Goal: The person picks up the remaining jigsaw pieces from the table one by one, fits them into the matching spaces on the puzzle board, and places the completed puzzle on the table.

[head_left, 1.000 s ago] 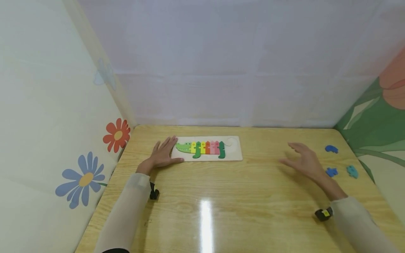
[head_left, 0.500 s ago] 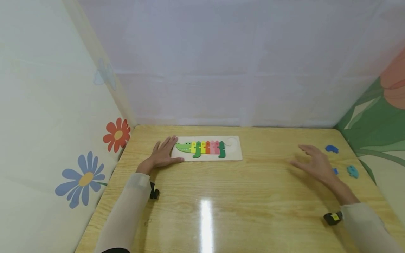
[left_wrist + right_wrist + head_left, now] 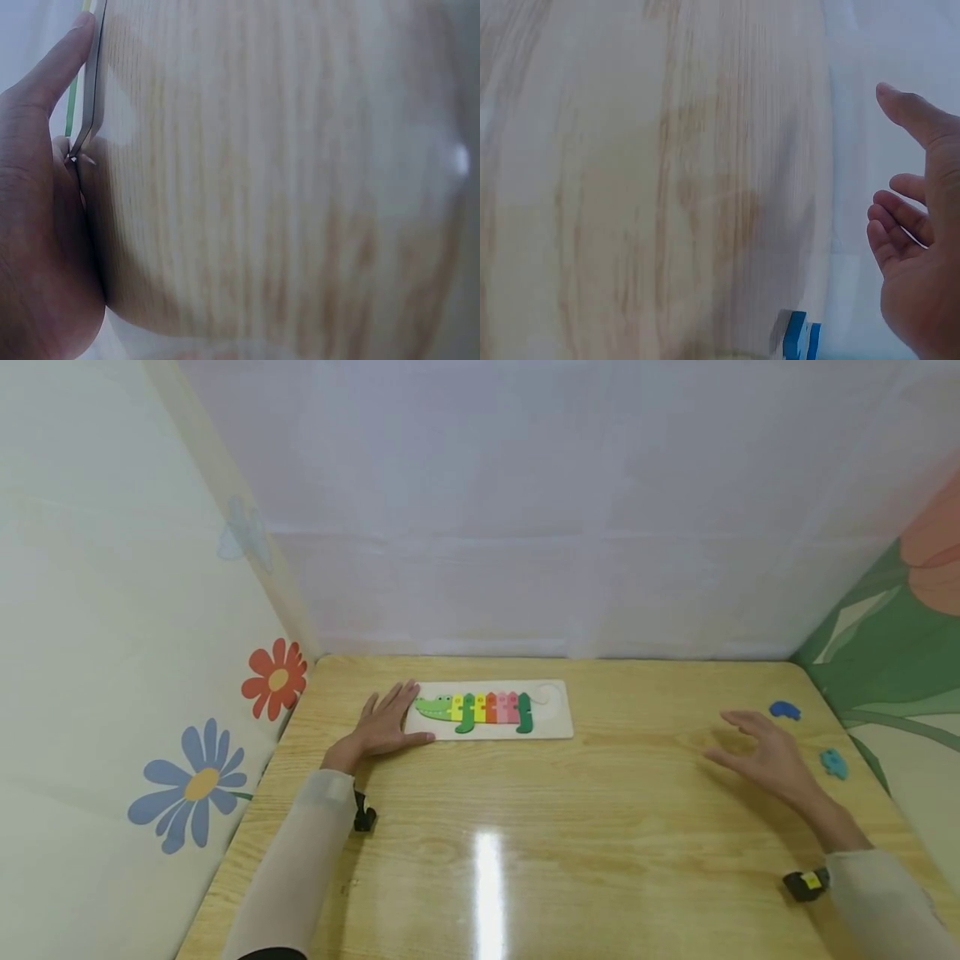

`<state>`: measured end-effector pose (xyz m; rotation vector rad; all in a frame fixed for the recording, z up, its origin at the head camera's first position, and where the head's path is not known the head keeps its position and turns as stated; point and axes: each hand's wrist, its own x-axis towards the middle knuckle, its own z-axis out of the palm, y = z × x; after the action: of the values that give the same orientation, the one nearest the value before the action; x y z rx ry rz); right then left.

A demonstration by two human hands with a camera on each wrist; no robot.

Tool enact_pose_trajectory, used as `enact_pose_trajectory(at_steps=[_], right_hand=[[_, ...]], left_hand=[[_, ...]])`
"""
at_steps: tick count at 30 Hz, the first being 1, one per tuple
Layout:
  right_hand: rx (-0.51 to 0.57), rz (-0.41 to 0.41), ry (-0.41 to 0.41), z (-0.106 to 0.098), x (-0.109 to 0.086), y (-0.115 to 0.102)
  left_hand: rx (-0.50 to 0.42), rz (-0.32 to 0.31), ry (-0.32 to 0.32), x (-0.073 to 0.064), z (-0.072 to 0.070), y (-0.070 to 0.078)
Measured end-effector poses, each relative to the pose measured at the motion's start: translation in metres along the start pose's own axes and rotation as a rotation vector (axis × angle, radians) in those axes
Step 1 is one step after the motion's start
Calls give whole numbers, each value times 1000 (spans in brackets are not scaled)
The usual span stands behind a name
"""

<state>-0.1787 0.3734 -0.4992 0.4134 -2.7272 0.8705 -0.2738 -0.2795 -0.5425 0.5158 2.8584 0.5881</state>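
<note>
My left hand [image 3: 384, 727] rests with spread fingers at the left end of a white puzzle board [image 3: 551, 722], thumb along its near edge. Coloured crocodile pieces [image 3: 491, 708] lie in the board, from a green head at the left to a dark green leg piece; an outlined curl marks the bare right end. Over the right part of the table, my right hand [image 3: 768, 756] hovers with parted, loosely bent fingers and holds nothing. Near it lie a dark blue piece [image 3: 785, 710] and a teal piece [image 3: 834, 763]. In the right wrist view, blue pieces [image 3: 795, 335] show at the bottom.
The wooden table [image 3: 600, 843] runs back to a pale cloth wall [image 3: 465, 527]. Side panels printed with flowers stand at left and right. Each wrist wears a small black camera, the right one [image 3: 806, 885] low over the table.
My right hand has moved right and slightly toward me, and now covers the blue piece that lay left of the teal one. My left hand and the board have stayed in place.
</note>
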Motion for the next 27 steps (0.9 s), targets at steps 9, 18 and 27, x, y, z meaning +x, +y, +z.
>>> enact_pose_trajectory(at_steps=[9,18,27], right_hand=[[-42,1,-18,-11,-8,11],[-34,27,-21,-20,-16,21],[-30,32,-5,-27,-27,39]], left_hand=[[5,-9,-10,-6,-6,9],[-2,-8,-14,-8,-9,13],[-6,-6,-15,-6,-6,7]])
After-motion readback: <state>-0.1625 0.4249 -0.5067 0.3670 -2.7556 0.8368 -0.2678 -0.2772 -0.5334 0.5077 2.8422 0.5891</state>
